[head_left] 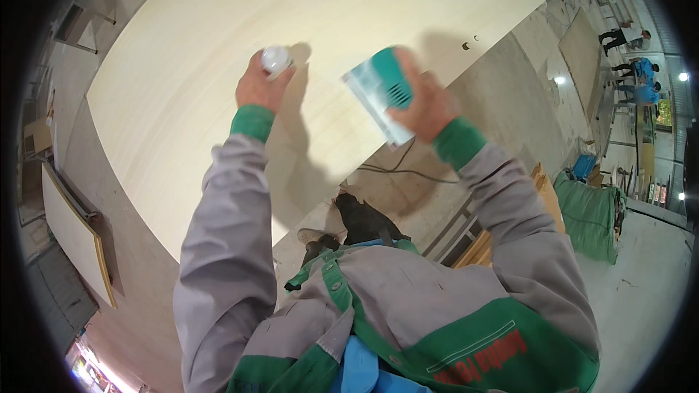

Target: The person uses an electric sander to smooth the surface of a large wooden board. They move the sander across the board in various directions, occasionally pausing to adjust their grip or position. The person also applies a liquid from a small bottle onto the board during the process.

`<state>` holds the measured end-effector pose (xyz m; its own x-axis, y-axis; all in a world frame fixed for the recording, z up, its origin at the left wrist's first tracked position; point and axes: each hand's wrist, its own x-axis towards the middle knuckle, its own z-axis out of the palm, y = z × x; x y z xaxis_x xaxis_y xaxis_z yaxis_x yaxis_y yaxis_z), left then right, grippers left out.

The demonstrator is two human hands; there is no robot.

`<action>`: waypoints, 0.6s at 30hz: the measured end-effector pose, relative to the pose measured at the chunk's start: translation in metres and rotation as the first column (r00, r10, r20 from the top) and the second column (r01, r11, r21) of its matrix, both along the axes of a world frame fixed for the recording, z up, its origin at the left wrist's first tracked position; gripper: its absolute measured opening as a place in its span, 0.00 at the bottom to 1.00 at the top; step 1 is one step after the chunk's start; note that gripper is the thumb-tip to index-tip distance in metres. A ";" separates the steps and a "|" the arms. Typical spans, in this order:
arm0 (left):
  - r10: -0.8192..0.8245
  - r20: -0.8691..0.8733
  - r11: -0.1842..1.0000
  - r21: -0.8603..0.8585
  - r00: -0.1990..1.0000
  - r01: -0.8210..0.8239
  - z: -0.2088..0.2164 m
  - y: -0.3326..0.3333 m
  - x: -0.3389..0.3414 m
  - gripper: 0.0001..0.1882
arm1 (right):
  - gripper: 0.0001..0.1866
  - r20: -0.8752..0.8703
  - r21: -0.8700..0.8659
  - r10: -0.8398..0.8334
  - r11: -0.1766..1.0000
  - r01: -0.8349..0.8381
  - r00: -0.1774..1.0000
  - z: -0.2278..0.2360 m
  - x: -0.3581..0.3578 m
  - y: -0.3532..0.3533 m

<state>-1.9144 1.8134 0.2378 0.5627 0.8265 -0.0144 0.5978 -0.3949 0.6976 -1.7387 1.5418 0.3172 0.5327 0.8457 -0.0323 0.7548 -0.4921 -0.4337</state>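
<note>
A large pale wooden board (218, 22) lies flat in front of me. My right hand (428, 105) is closed around a green electric sander (392, 76) with a light, flat rectangular base. The sander is slightly blurred and sits over the board's near right edge; I cannot tell whether its base touches the surface. In my left hand (261, 86) is a small round white object (276, 60), seen from above, with the fingers wrapped around its side. Its exact kind does not show. Both hands cast shadows on the board.
A dark cable (408, 172) runs below the sander near the board's edge. Wooden pieces (547, 200) and a green sack-like bundle (591, 215) are at the right. Another panel (73, 229) leans at the left. Several people (639, 69) are far off at the right.
</note>
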 end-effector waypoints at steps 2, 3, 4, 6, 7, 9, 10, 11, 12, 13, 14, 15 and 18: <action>-0.043 0.009 0.999 -0.010 0.999 0.043 -0.006 0.004 0.046 0.39 | 0.60 0.025 -0.026 -0.150 0.988 0.151 0.988 -0.016 0.065 -0.006; -0.070 -0.027 0.998 0.003 0.997 0.070 -0.009 0.008 0.066 0.39 | 0.60 0.039 0.037 -0.168 0.985 0.166 0.985 -0.019 0.098 -0.011; -0.090 -0.079 0.996 0.008 0.993 0.091 -0.011 0.011 0.083 0.39 | 0.59 0.050 0.045 -0.217 0.976 0.215 0.975 -0.021 0.128 -0.014; -0.125 -0.072 0.990 0.055 0.990 0.129 -0.014 0.017 0.107 0.41 | 0.59 -0.001 0.019 -0.354 0.935 0.353 0.935 -0.018 0.179 -0.018; -0.144 -0.079 0.987 0.061 0.986 0.149 -0.015 0.019 0.114 0.42 | 0.57 -0.016 0.029 -0.392 0.919 0.392 0.920 -0.016 0.198 -0.019; -0.146 -0.026 0.988 0.048 0.989 0.147 -0.017 0.018 0.120 0.46 | 0.55 0.017 0.019 -0.438 0.899 0.437 0.899 -0.011 0.221 -0.023; -0.134 -0.018 0.990 0.042 0.991 0.135 -0.018 0.014 0.117 0.47 | 0.55 0.044 -0.008 -0.442 0.896 0.443 0.896 -0.011 0.225 -0.027; -0.135 -0.033 0.984 0.113 0.990 0.138 -0.021 0.007 0.110 0.51 | 0.54 0.071 -0.003 -0.403 0.915 0.404 0.912 -0.011 0.225 -0.030; -0.116 -0.043 0.972 0.202 0.992 0.123 -0.023 0.000 0.101 0.55 | 0.51 0.054 0.007 -0.407 0.913 0.407 0.912 -0.013 0.220 -0.034; -0.092 -0.043 0.947 0.305 0.995 0.101 -0.028 -0.014 0.088 0.53 | 0.49 0.041 0.051 -0.352 0.935 0.350 0.935 -0.014 0.212 -0.037; -0.172 -0.181 0.828 0.505 0.968 0.242 -0.033 -0.033 0.061 0.48 | 0.48 -0.038 0.092 -0.286 0.953 0.288 0.958 -0.016 0.196 -0.042; -0.199 -0.216 0.862 0.424 0.956 0.276 -0.037 -0.051 0.028 0.44 | 0.48 -0.100 0.131 -0.234 0.960 0.246 0.967 -0.020 0.176 -0.045; -0.249 -0.228 0.838 0.437 0.941 0.328 -0.039 -0.101 -0.098 0.40 | 0.49 -0.159 0.164 -0.148 0.971 0.174 0.976 -0.022 0.098 -0.043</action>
<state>-2.0125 1.7119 0.1990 0.7993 0.5591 0.2204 0.4907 -0.8188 0.2978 -1.6409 1.4990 0.2949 0.6630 0.7482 0.0225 0.5944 -0.5079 -0.6235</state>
